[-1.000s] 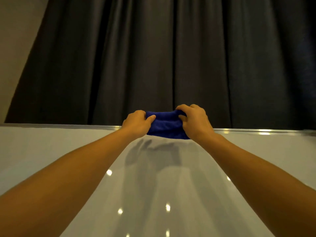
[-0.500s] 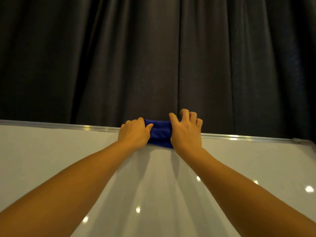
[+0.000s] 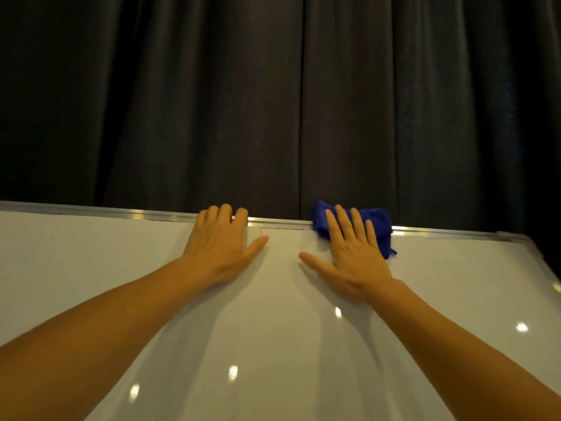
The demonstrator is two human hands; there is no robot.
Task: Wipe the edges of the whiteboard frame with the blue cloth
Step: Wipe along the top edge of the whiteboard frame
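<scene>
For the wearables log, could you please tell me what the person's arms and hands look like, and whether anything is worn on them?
Both forearms are bare as far as the picture shows: no sleeves, gloves or wristbands. The left hand and the right hand carry no visible rings, watch or markings. The fingers look slim with short nails, though the dim, warm light hides fine detail.

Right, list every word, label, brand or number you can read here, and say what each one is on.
None: no readable text anywhere.
whiteboard: blank, only light reflections.
frame: bare metal, no label.
blue cloth under the right hand: no tag visible.
left hand, curtain: nothing written.
</scene>
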